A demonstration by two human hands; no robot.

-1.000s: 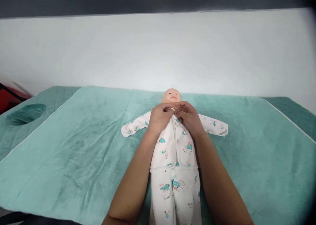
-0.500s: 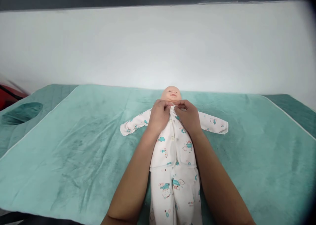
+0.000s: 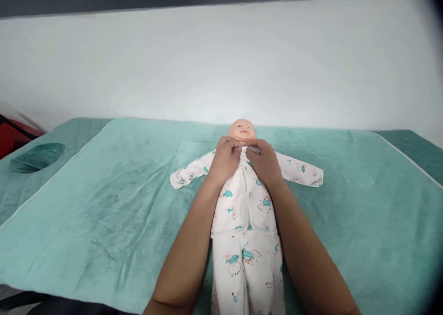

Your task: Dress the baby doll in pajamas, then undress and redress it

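Note:
A baby doll (image 3: 242, 129) lies face up on a teal towel (image 3: 114, 199), its arms spread wide. It wears a white printed sleepsuit (image 3: 244, 213) with small teal and red pictures. My left hand (image 3: 225, 159) and my right hand (image 3: 263, 160) sit side by side on the doll's chest, just under its chin. The fingers of both hands are curled and pinch the two edges of the sleepsuit's collar. My forearms run along both sides of the doll's body.
A white wall rises right behind the towel. A darker green cover (image 3: 34, 156) with a round hollow shows at the far left, beside a red object (image 3: 10, 137). The towel's front edge hangs at the lower left.
Both hands have slid a little up the doll's chest, from the upper front of the sleepsuit to the collar under the chin. The doll lies as before.

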